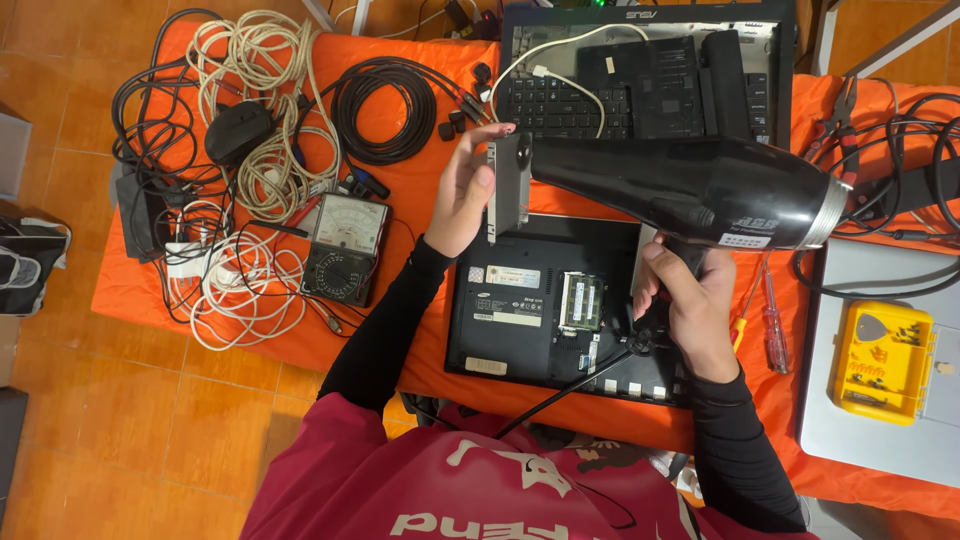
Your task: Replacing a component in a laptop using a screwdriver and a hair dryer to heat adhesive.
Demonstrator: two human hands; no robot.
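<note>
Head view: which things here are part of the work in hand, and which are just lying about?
In hand:
left hand holding small flat drive
right hand gripping black hair dryer
opened laptop base

Lying about:
analog multimeter
cable coils
screwdriver
yellow parts case
second laptop

White rectangular labels [508, 279] on the open laptop's black underside [500, 330]; multimeter dial face [347, 224].

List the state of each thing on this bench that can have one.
Hair dryer: held by its handle in the right hand, nozzle aimed at the drive.
Hard drive: held on edge in the left hand.
Small laptop: upside down, bottom cover off, memory exposed.
Large laptop: open, parts lying on its keyboard.
Analog multimeter: lying face up.
Yellow bit case: open.
</note>
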